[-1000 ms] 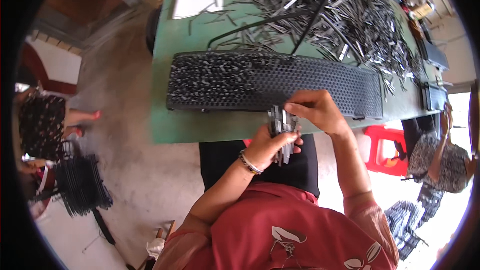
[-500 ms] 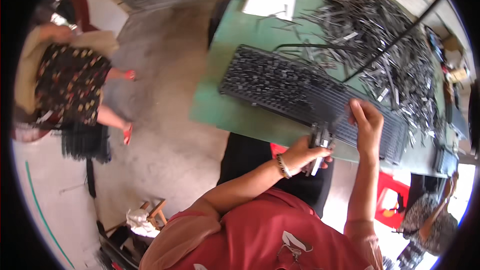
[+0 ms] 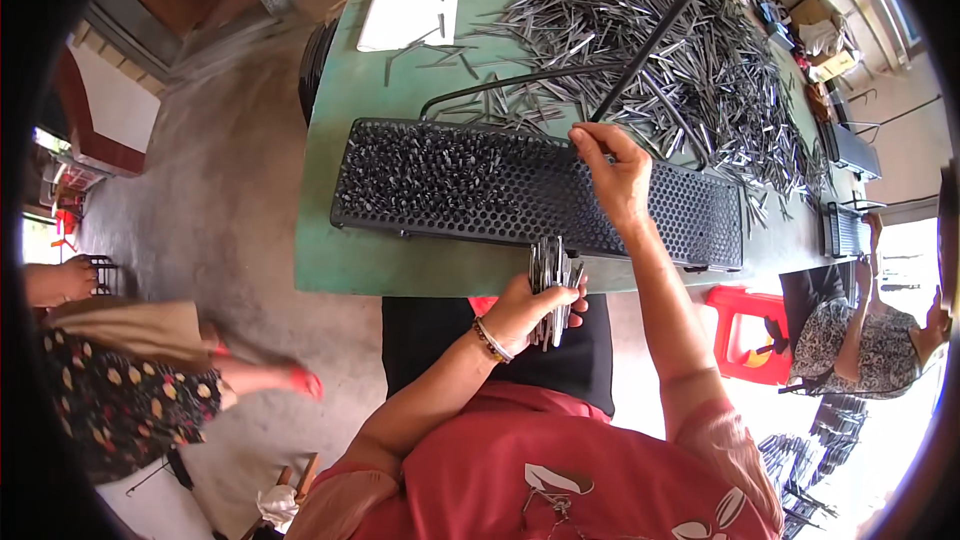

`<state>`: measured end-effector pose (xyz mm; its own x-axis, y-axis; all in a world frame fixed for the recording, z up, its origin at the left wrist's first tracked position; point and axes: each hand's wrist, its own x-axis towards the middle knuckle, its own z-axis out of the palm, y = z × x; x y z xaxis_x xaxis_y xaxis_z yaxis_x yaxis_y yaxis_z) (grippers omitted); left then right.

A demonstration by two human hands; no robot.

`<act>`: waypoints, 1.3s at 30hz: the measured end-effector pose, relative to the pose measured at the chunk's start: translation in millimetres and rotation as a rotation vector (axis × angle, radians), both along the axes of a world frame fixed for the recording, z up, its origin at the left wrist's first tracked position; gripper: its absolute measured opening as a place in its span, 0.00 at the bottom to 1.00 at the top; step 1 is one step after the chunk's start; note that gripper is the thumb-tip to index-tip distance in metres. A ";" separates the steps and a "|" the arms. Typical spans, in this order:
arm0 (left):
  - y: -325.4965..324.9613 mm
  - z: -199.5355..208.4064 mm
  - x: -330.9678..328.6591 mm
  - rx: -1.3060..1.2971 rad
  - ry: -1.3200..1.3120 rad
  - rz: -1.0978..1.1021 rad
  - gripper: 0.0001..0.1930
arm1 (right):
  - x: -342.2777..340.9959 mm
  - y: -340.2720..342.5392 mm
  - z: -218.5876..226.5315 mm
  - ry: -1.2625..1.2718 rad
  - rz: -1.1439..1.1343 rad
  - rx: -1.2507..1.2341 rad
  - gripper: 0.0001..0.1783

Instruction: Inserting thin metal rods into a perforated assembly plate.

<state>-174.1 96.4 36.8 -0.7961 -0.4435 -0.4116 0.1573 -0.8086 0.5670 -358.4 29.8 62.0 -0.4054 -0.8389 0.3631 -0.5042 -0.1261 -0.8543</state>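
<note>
A loosened thumb could let strips slip from the uneven bundle of thin, dark, glossy strips point(image 3: 547, 262) clasped in the left hand point(image 3: 522, 311), just off the near edge of the long black perforated rack point(image 3: 690, 208). A sideways brush might tip the short dark pieces point(image 3: 415, 175) crowding the rack's left part. The right hand point(image 3: 578, 137) is above the rack's middle, thumb and forefinger pinched together; whether they grip a strip, I cannot tell.
</note>
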 end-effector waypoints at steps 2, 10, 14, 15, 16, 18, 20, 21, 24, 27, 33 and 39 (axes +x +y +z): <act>-0.2 -0.9 -0.1 0.003 -0.011 -0.005 0.13 | 4.7 -1.6 -2.2 0.023 -0.023 -0.036 0.08; -1.5 0.7 2.4 -0.011 -0.020 -0.004 0.15 | 11.0 -1.5 -5.6 0.018 -0.126 -0.061 0.07; -1.9 -0.8 2.7 0.000 -0.027 -0.017 0.15 | 12.6 -0.8 -6.8 0.097 -0.113 -0.091 0.08; -2.0 -1.1 2.4 0.008 -0.027 -0.024 0.15 | 12.7 -1.2 -10.5 -0.008 -0.116 -0.057 0.08; -2.0 0.1 2.0 0.009 -0.026 -0.026 0.15 | 12.8 -1.5 -13.9 -0.113 -0.119 -0.023 0.08; -1.3 2.3 2.1 0.026 -0.023 -0.003 0.15 | 13.5 -1.7 -21.3 -0.148 -0.120 -0.030 0.08; -1.5 -2.2 2.1 0.029 -0.011 0.007 0.15 | 16.0 -1.0 -21.7 -0.182 -0.121 -0.036 0.08; -1.6 -3.7 2.3 0.030 0.000 0.018 0.15 | 18.6 0.0 -18.2 -0.094 -0.105 -0.060 0.08; -1.9 -4.3 3.0 0.000 -0.005 0.033 0.15 | 18.3 3.9 -12.1 0.023 -0.042 -0.090 0.08; -1.0 -10.5 5.3 -0.003 -0.007 0.015 0.15 | 17.9 7.3 -8.2 0.198 0.000 -0.096 0.08; 0.0 -7.5 3.9 -0.002 -0.028 0.018 0.15 | 11.4 8.2 -2.2 0.240 -0.011 -0.021 0.07; -1.4 -8.9 5.2 0.016 -0.036 -0.007 0.15 | 8.4 4.7 -0.4 0.348 0.054 -0.062 0.06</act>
